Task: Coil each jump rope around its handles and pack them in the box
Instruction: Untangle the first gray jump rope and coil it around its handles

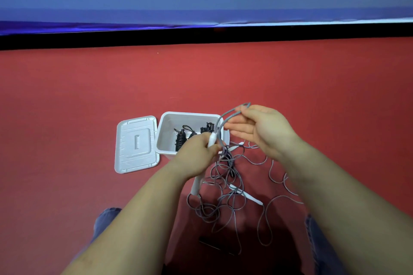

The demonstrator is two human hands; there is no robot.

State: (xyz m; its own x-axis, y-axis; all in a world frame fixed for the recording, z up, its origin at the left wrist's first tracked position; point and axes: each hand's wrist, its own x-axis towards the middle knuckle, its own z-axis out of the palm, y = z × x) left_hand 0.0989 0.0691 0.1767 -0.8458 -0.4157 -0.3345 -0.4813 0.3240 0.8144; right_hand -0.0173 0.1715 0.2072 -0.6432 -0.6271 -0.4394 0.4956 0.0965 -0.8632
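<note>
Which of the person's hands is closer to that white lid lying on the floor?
Left. The left hand is just right of the lid, across the box; the right hand is farther right.

Grey rope (231, 198), white box (192, 118) and lid (136, 143), red floor (89, 96).

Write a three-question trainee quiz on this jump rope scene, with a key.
1. True or false: the lid is on the box.
2. Which hand grips the white handles: left hand or right hand?
3. What colour are the coiled ropes already in the box: A grey, B black, C red?

Key: 1 false, it lies beside the box; 2 left hand; 3 B.
</note>
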